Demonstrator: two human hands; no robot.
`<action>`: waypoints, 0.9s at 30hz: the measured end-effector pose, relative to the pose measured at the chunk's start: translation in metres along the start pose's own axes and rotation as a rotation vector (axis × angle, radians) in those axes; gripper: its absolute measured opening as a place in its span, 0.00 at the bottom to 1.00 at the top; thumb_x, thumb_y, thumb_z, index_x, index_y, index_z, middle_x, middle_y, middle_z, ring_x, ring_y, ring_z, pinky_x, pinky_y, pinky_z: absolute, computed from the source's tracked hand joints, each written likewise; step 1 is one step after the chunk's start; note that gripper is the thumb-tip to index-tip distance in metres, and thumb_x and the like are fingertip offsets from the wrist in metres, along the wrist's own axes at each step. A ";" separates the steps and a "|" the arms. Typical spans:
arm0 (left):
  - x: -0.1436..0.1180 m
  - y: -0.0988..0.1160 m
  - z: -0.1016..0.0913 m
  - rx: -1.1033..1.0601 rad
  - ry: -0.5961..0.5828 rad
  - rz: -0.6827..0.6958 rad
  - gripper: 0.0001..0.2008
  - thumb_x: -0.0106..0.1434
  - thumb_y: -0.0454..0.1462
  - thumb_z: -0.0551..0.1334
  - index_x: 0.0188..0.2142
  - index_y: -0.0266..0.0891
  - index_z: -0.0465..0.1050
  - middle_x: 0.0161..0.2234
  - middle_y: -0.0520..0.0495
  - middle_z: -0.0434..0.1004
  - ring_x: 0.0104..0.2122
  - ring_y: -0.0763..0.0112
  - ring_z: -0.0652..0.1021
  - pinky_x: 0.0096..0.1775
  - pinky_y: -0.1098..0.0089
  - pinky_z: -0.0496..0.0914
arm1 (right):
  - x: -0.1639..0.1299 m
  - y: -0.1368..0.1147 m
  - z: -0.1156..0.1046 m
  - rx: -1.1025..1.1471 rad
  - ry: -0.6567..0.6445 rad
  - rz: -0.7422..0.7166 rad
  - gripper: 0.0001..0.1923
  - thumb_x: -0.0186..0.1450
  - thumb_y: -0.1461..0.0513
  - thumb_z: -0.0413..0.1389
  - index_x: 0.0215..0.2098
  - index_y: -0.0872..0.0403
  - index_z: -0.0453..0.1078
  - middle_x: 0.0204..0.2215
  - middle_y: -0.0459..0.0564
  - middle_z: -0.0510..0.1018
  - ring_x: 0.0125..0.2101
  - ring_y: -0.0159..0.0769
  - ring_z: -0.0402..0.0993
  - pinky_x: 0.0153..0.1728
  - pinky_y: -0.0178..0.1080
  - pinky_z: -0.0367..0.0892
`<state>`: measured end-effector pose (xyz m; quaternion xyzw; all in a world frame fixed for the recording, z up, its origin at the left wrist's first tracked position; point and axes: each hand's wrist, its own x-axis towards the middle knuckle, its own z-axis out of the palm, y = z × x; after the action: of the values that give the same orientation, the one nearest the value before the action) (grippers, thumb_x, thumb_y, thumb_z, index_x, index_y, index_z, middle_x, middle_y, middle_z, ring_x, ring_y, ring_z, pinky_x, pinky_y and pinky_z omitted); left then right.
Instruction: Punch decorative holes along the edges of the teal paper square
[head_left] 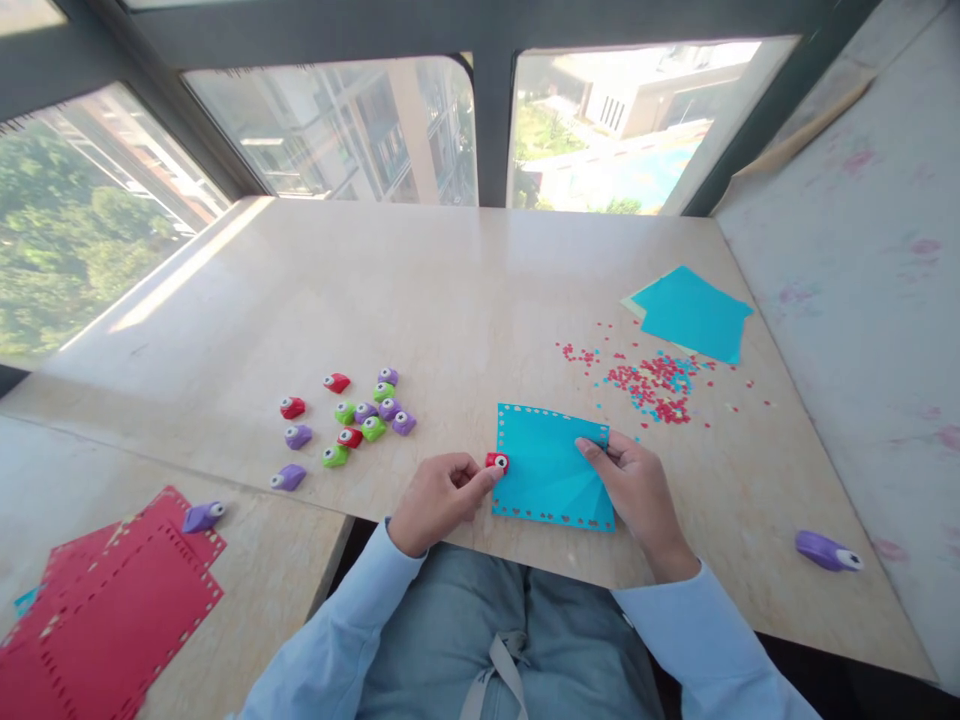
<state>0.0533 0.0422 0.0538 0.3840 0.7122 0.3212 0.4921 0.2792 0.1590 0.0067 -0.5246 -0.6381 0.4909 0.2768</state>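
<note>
A blue paper sheet (pixel 551 468) with small shapes punched along its edges lies flat near the front edge of the desk (pixel 450 290), directly before the person. The left hand (pixel 439 497) has its fingers pinched together on a small red punch (pixel 496 461) set at the sheet's left edge; whether the paper sits inside the punch's slot is hard to tell from here. The right hand (pixel 637 485) rests on the sheet's right edge, fingertips pressed together on the paper. A cluster of small punches (pixel 352 415) in red, green and purple sits to the left, punched confetti (pixel 652 385) and a stack of blue paper (pixel 694 312) toward the right edge, a purple punch (pixel 827 550) near the front right corner, and red sheets (pixel 112 600) on the lower surface at left.
</note>
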 end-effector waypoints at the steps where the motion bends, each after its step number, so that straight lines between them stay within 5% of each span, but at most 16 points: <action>1: 0.003 0.001 -0.001 -0.020 -0.024 -0.047 0.24 0.59 0.57 0.61 0.24 0.39 0.69 0.19 0.52 0.74 0.19 0.72 0.74 0.19 0.75 0.65 | 0.000 0.000 0.000 -0.005 -0.004 0.004 0.25 0.60 0.41 0.57 0.29 0.54 0.71 0.22 0.47 0.69 0.22 0.34 0.60 0.22 0.36 0.56; 8: 0.022 0.011 -0.015 -0.065 -0.208 -0.267 0.27 0.54 0.60 0.63 0.22 0.38 0.67 0.17 0.50 0.74 0.15 0.72 0.74 0.16 0.76 0.65 | 0.000 0.000 0.000 -0.012 -0.033 0.035 0.25 0.61 0.41 0.57 0.32 0.55 0.72 0.23 0.47 0.69 0.22 0.34 0.60 0.22 0.36 0.56; 17: 0.039 0.017 -0.018 0.057 -0.390 -0.365 0.28 0.52 0.60 0.65 0.21 0.35 0.72 0.21 0.45 0.78 0.17 0.70 0.77 0.17 0.74 0.67 | 0.000 0.002 0.001 0.020 -0.029 0.003 0.24 0.61 0.42 0.58 0.33 0.55 0.73 0.22 0.46 0.70 0.22 0.35 0.62 0.22 0.35 0.58; 27: 0.057 0.037 -0.028 0.012 -0.421 -0.513 0.17 0.47 0.46 0.74 0.21 0.34 0.76 0.18 0.48 0.77 0.18 0.74 0.76 0.20 0.75 0.68 | 0.003 0.005 0.002 -0.037 0.015 -0.064 0.25 0.61 0.41 0.57 0.29 0.54 0.71 0.20 0.45 0.66 0.22 0.33 0.59 0.21 0.35 0.55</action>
<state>0.0230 0.1074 0.0673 0.2530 0.6701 0.0964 0.6912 0.2782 0.1607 0.0009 -0.5128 -0.6614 0.4660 0.2871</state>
